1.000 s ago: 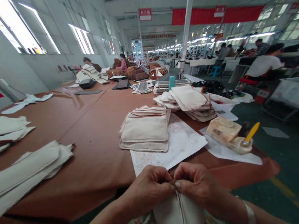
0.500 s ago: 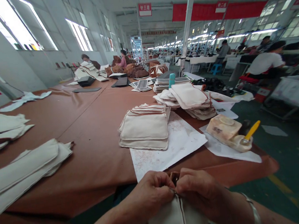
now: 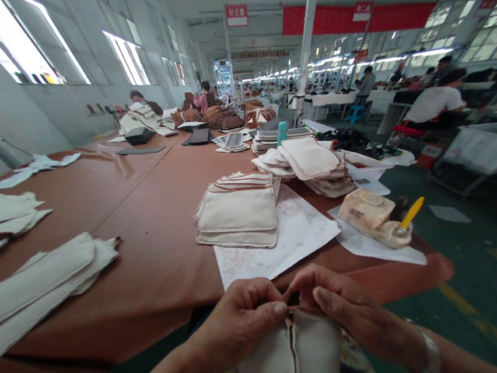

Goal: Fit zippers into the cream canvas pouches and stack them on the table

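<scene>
A cream fabric piece with a brown edge (image 3: 317, 350) hangs upright at the near side of the table, a dark seam running down its middle. My left hand (image 3: 250, 315) pinches its top edge left of the seam between thumb and fingers. On the right of the seam, my right hand (image 3: 352, 305), with a bracelet at the wrist, has closed its fingers on the brown top edge. A small gap shows between the brown edges at the top. Just beyond the hands, a stack of similar cream pieces (image 3: 237, 214) rests partly on a white sheet (image 3: 299, 228).
Brown sheeting covers the table (image 3: 157, 242). More cream pieces (image 3: 64, 280) lie at left, and another stack (image 3: 311, 160) stands behind right. A cut-open plastic container (image 3: 367, 210) holds a yellow-handled tool (image 3: 411, 213) near the right corner. A turquoise bottle (image 3: 282, 132) stands farther back.
My hands have spread slightly apart, and the brown top edge now shows opened between them. The right index finger has lifted and stretched. The view has shifted a little.
</scene>
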`<state>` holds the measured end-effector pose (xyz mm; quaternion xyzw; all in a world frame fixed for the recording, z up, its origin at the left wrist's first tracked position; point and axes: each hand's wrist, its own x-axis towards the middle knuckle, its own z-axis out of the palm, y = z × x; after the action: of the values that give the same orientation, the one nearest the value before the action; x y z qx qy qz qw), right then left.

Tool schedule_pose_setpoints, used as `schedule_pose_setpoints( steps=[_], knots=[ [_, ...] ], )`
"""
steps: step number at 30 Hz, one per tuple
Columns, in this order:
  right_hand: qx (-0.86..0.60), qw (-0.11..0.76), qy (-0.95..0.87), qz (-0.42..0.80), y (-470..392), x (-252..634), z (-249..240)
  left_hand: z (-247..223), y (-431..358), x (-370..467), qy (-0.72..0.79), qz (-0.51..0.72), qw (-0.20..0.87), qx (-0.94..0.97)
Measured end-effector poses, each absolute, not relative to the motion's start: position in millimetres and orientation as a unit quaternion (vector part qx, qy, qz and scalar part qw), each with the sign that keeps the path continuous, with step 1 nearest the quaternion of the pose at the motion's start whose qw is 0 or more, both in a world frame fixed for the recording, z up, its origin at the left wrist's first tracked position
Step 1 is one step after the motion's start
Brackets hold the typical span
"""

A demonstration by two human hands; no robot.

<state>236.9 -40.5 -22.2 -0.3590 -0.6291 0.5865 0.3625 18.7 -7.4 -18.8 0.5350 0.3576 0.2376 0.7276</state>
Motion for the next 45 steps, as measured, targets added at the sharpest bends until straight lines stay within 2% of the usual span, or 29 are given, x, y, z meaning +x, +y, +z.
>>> schedule_pose_setpoints(
  steps=[5,11,14,18,21,30,35,41,43,45],
  knots=[
    [-0.380,0.298,-0.627,0.611,-36,234,-13,-12,-9,15,0.341,0.227,0.711,0.571],
    [-0.304,0.351,-0.571,0.677,-38,231,-25,-8,-14,15,0.331,0.273,0.711,0.558],
    [-0.281,0.337,-0.552,0.709,-36,234,-25,-4,-13,12,0.336,0.269,0.647,0.630],
    [-0.315,0.294,-0.613,0.663,-28,238,-12,6,-10,11,0.337,0.237,0.557,0.721],
    [-0.318,0.268,-0.683,0.601,-23,238,-4,12,-10,13,0.337,0.233,0.530,0.742],
    [-0.301,0.345,-0.659,0.597,-34,230,-19,-8,-17,17,0.328,0.273,0.633,0.646],
    [-0.286,0.307,-0.613,0.670,-27,242,-19,-4,-15,16,0.320,0.262,0.582,0.700],
    [-0.307,0.246,-0.704,0.591,-21,240,-10,0,-16,17,0.324,0.267,0.540,0.729],
    [-0.297,0.252,-0.733,0.558,-23,236,-11,-3,-16,17,0.329,0.270,0.533,0.731],
    [-0.295,0.270,-0.743,0.537,-24,234,-14,-6,-15,15,0.331,0.262,0.568,0.707]
  ],
)
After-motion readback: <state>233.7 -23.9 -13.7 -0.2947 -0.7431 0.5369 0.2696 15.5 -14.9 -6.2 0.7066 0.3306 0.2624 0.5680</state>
